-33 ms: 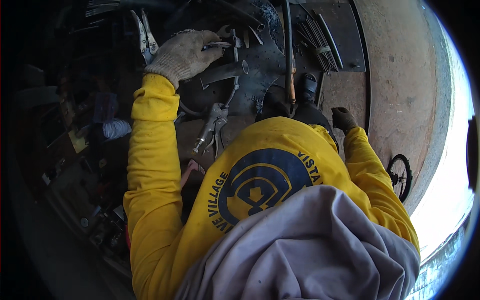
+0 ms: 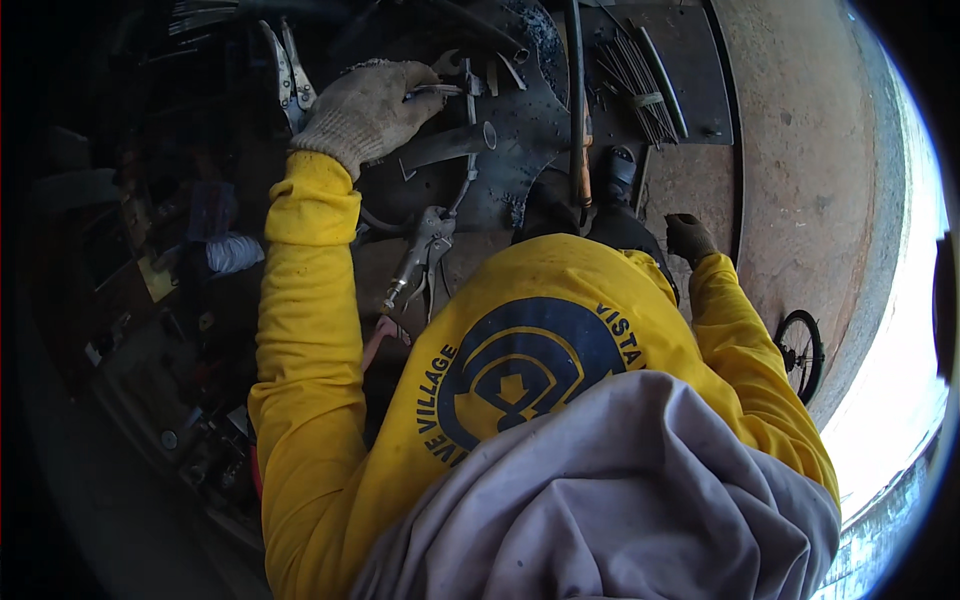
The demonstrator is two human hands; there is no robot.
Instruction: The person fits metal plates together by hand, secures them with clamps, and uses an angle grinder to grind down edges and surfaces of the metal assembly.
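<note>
My left hand (image 2: 368, 115), in a pale knitted glove, is closed at the far left-middle of the dark metal work surface. A thin metal piece (image 2: 434, 90) shows between its thumb and fingers, beside the upright bar of a locking C-clamp (image 2: 430, 240). Just below the hand, a short metal tube (image 2: 450, 147) with an open end lies across the clamp's jaws. My right hand (image 2: 688, 238), in a dark glove, hangs at the right near my legs with its fingers curled. Whatever it may hold is hidden.
Locking pliers (image 2: 290, 75) lie left of my left hand, an open-end wrench (image 2: 447, 63) beyond it. A long bar with an orange-brown handle (image 2: 584, 170) stands near my feet. Thin rods (image 2: 640, 85) lie tied at the far right. A wheel (image 2: 800, 350) is at the right.
</note>
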